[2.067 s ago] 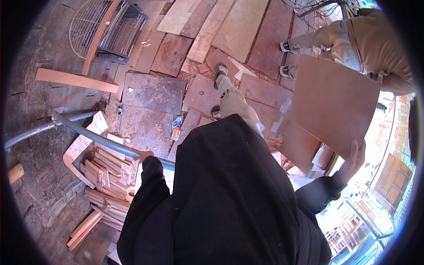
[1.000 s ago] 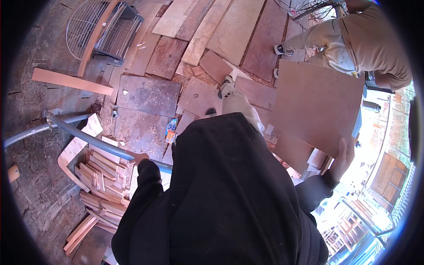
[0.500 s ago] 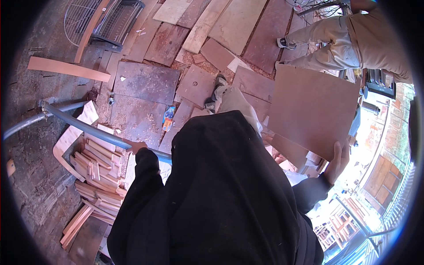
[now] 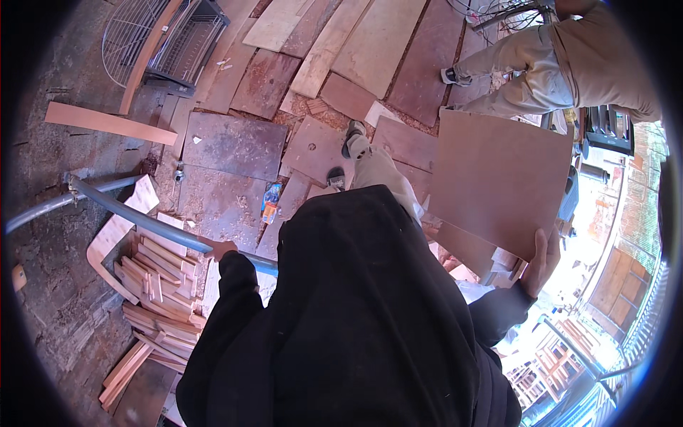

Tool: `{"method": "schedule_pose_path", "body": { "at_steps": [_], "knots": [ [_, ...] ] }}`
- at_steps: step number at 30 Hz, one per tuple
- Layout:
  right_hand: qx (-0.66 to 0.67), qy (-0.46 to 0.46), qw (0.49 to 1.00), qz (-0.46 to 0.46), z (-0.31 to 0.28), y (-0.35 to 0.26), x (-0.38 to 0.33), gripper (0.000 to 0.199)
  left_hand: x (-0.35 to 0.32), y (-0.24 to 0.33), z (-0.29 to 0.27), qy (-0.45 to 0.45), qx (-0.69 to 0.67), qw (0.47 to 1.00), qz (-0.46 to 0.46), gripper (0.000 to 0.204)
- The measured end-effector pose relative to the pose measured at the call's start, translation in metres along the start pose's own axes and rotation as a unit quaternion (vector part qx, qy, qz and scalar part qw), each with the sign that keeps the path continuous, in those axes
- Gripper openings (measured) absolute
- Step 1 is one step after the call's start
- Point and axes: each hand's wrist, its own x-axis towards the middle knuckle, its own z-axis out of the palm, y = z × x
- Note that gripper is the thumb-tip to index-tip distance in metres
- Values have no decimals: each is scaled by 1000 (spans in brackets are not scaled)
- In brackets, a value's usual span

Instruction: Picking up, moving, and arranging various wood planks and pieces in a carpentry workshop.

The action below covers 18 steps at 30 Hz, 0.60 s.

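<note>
My right hand (image 4: 542,262) grips the near right corner of a flat brown wooden board (image 4: 501,181), its thumb lying along the edge. The board's far edge reaches close to the legs of another person (image 4: 523,78). On the left, my left hand (image 4: 220,248) is closed on a blue-grey metal pipe (image 4: 142,212) that runs like a rail from the wall side; the undersides of its fingers are hidden. My dark top covers the lower middle of the view, and my shoes (image 4: 353,139) show beyond it on the floor boards.
Wood offcuts (image 4: 160,270) lie stacked below the rail. Loose floor boards (image 4: 235,146) with shavings and gaps cover the floor. A bottle (image 4: 270,203) lies on them. A wire rack (image 4: 188,50) stands far left, near a curved plank (image 4: 110,123). Cables (image 4: 505,14) tangle far right.
My two feet have come further apart on the floor boards. The board has shifted very slightly left. Both hands keep their hold, and the other person has moved a little.
</note>
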Motion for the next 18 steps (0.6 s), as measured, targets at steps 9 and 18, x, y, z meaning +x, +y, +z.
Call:
{"method": "schedule_pose_path", "body": {
  "at_steps": [9,18],
  "knots": [
    [-1,-1,1000,-2,12,2,15,42,-7,4,-12,-23,-16,1000,-13,101],
    [35,-8,999,-21,21,7,26,42,-5,3,-2,-19,30,999,15,104]
  ]
}}
